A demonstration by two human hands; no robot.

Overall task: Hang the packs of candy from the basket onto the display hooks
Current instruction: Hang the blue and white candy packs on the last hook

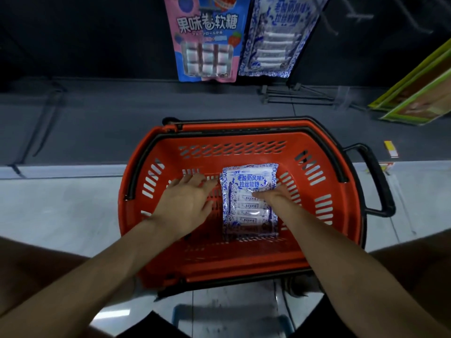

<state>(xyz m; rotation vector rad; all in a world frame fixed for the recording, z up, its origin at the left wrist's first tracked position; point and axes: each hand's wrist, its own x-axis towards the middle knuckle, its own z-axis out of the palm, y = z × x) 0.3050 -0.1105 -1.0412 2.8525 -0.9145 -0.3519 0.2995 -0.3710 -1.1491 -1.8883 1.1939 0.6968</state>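
Bare left hand [188, 203] and right hand [274, 200], bare forearms [102, 272], dark shorts [152, 324].

The pale tiled floor [61, 215] carries the orange shopping basket [244, 259]; far right, green-edged boards [415, 93] rest on the dark shelf base [97, 123].

1. A single wide-angle view sits at head height and looks forward and steeply down.
2. It is close over the red basket [244, 262] at frame centre.
3. The left forearm [97, 272] enters from 7 o'clock and the right forearm [341, 259] from 5 o'clock.
4. The hanging packs [207, 45] are at 12 o'clock.
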